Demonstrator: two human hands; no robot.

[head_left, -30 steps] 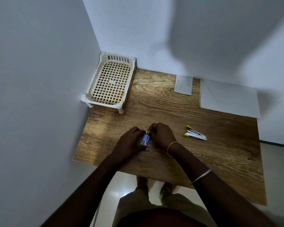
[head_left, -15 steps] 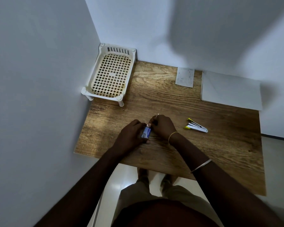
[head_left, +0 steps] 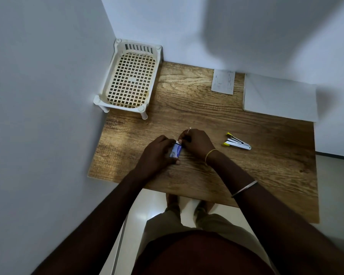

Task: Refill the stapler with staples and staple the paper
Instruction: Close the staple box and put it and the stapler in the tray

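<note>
- Staple box (head_left: 176,151) gripped by left hand (head_left: 157,153) over table (head_left: 207,116); right hand (head_left: 197,143) pinches its end.
- Stapler (head_left: 237,143) lies near, right of the 2 hands.
- Paper (head_left: 279,97), slip (head_left: 222,82), basket (head_left: 127,76) along far wall.

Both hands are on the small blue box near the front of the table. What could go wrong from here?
1. The left hand and right hand both pinch the small blue box. If its end gives way suddenly, staples might scatter over the table or fall past its near edge.
2. The stapler lies untouched just to the right of the right hand. A careless reach might knock it away.
</note>
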